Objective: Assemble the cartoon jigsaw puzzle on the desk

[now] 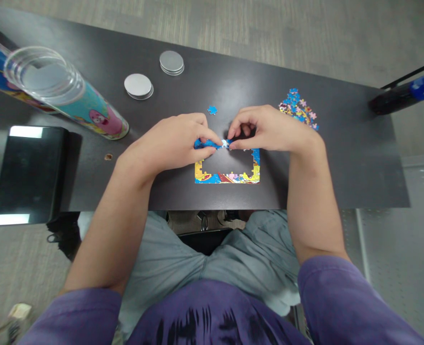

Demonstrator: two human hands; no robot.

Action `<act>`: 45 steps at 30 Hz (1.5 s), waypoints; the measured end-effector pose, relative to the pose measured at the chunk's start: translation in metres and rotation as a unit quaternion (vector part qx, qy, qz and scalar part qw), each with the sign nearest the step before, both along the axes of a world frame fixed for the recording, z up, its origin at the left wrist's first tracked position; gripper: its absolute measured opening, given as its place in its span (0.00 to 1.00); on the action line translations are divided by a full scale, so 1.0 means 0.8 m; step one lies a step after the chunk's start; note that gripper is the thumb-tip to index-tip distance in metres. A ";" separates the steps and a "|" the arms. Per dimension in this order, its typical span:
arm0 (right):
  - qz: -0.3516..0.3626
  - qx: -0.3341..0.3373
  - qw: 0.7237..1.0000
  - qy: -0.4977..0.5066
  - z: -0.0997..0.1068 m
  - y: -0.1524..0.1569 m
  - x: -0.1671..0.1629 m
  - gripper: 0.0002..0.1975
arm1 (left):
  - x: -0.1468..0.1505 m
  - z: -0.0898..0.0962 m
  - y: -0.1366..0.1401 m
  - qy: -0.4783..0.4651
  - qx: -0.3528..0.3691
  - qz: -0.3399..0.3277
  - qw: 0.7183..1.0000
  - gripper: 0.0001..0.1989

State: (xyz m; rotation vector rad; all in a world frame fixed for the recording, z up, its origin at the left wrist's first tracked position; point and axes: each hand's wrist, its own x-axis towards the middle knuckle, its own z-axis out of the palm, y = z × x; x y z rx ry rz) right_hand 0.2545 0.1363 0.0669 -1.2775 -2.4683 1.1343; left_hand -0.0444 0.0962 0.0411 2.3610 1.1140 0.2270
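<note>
A jigsaw puzzle border (pixel 227 178) lies on the dark table in front of me, a colourful rectangle with bare tabletop inside it. My left hand (pixel 185 140) reaches in from the left, its thumb and fingers closed on the blue top strip (pixel 205 143) of the border. From the right, my right hand (pixel 264 128) pinches at a white-and-blue puzzle piece (pixel 224 143) in that same top edge, and the two sets of fingertips nearly meet there. Part of the top edge is hidden under my hands. Just above them lies a loose blue puzzle piece (pixel 212 110).
A pile of loose puzzle pieces (pixel 298 109) lies beyond my right wrist. Two stacks of silvery discs (pixel 138 86) sit at the back left. Further left stand a clear-topped cartoon tube (pixel 100 112) and a black box (pixel 30 172). A dark blue cylinder (pixel 406 96) is at far right.
</note>
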 end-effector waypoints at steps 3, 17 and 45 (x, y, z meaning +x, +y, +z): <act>-0.001 0.004 1.000 -0.004 -0.001 0.000 0.000 0.20 | -0.001 0.001 0.000 -0.002 -0.001 0.000 1.000 0.18; 0.002 0.006 1.000 -0.009 -0.004 0.001 0.002 0.17 | 0.000 0.000 0.001 -0.007 0.001 0.003 1.000 0.17; -0.028 0.036 0.998 0.036 -0.017 0.004 0.011 0.18 | 0.000 0.002 0.000 -0.016 0.000 -0.007 1.000 0.19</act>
